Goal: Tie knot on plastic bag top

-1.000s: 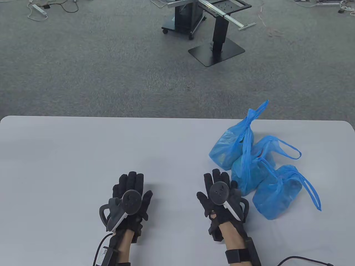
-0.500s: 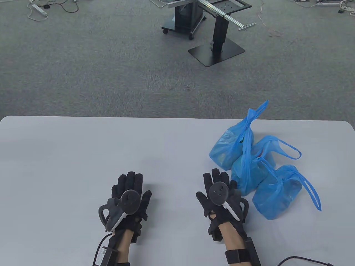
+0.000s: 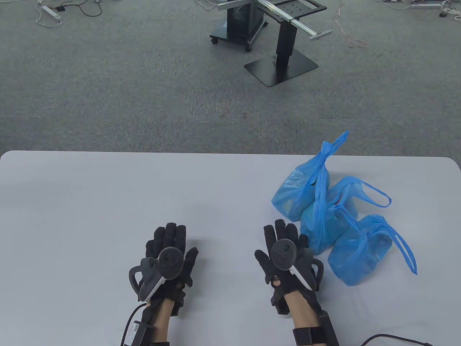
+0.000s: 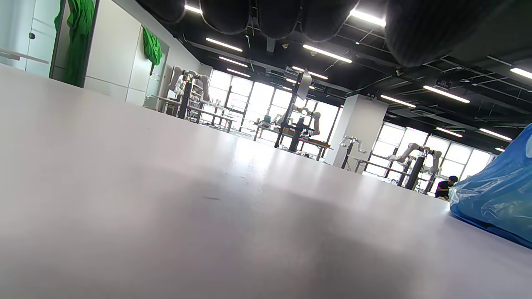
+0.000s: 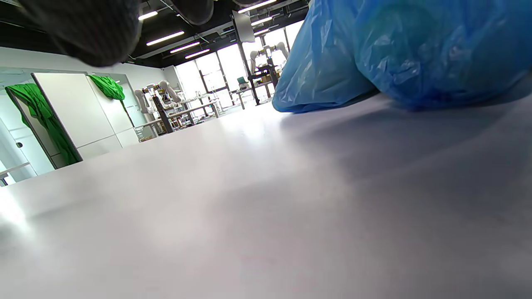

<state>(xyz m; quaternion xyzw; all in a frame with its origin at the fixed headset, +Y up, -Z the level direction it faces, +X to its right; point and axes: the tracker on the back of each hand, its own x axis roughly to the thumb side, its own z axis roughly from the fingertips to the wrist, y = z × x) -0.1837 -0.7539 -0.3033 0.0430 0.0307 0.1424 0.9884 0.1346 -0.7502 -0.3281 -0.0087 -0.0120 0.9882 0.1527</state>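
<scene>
Three filled blue plastic bags lie together at the table's right: a far bag (image 3: 293, 193) whose top stands up in a twisted tail, a middle bag (image 3: 324, 225) with a loose handle loop, and a near bag (image 3: 360, 252) with a long handle trailing right. My right hand (image 3: 284, 238) lies flat, palm down, fingers straight, its little-finger side just beside the middle bag (image 5: 436, 54). My left hand (image 3: 169, 238) lies flat on the bare table further left, holding nothing. In the left wrist view a blue bag (image 4: 494, 195) shows at the right edge.
The white table (image 3: 108, 202) reaches the far edge, with grey carpet beyond. A black stand (image 3: 281, 65) and a wheeled cart (image 3: 237, 29) are on the floor. Cables run from both wrists off the near edge.
</scene>
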